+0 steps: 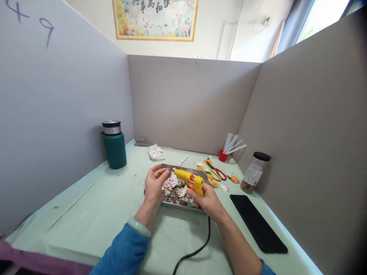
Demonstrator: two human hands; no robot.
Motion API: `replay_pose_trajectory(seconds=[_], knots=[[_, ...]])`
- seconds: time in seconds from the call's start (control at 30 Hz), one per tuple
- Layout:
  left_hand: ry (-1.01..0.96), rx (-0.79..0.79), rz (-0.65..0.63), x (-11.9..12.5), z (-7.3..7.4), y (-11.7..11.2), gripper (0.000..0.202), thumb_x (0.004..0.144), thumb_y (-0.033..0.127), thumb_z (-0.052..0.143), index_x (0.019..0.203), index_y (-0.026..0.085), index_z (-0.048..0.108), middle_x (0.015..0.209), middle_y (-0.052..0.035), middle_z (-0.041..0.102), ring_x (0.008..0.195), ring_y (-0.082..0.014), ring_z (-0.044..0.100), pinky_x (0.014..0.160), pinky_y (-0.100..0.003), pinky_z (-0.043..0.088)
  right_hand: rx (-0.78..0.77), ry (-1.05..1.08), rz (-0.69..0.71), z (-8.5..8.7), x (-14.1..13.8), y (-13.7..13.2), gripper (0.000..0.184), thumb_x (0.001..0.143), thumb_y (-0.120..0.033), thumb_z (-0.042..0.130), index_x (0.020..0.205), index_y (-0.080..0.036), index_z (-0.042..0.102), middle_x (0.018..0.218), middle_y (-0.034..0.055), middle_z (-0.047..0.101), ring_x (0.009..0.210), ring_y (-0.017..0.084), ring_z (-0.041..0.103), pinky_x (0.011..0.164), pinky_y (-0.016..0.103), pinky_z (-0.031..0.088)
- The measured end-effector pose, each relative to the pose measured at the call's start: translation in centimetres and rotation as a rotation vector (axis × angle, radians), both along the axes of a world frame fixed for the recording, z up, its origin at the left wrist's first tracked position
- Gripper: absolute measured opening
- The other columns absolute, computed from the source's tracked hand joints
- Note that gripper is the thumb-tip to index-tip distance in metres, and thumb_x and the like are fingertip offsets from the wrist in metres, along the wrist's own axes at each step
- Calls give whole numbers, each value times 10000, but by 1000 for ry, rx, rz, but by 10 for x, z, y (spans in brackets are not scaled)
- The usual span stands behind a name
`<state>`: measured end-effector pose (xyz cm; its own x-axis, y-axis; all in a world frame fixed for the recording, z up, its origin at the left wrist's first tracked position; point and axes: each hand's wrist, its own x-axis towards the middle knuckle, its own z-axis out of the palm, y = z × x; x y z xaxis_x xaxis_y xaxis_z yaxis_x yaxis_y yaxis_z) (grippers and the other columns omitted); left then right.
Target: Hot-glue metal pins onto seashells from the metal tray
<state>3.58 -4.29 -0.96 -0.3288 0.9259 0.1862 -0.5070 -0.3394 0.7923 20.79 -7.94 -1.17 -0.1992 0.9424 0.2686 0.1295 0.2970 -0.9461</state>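
Note:
In my right hand (208,200) is a yellow hot glue gun (189,179), its nozzle pointing left and its black cord (197,250) trailing down toward me. My left hand (155,184) is closed in a pinch just left of the nozzle; whatever sits between the fingertips is too small to make out. Below both hands lies a metal tray (183,207) filled with small shells (173,196). A white round piece with pink-red spots (171,181) rests on the shells, partly behind my left fingers.
A green bottle (114,149) stands at left, near crumpled white paper (156,152). To the right are scissors (216,172) among orange cut-outs, a red cup (223,155) of glue sticks, a black-lidded jar (255,172) and a black slab (258,223). Grey panels (189,103) enclose the table.

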Motion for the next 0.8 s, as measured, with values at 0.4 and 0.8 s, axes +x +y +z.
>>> replay_pose_trajectory(seconds=[0.4,0.8], knots=[[10,-2,5,0,-2,0,474,603,182,769,999,151,511,750,0,678,672,-118,648,747,-300,497,4,-17,-1,-1,1,0,290,755,-437,654,800,-172,544,482,-74,445,426,86,404,430,218,330],[-15,-4,11,0,-3,2,477,595,188,780,990,155,515,759,-5,682,675,-128,659,775,-325,498,9,-39,-13,-2,1,0,301,752,-445,653,836,-169,570,503,-62,463,434,94,414,426,224,333]])
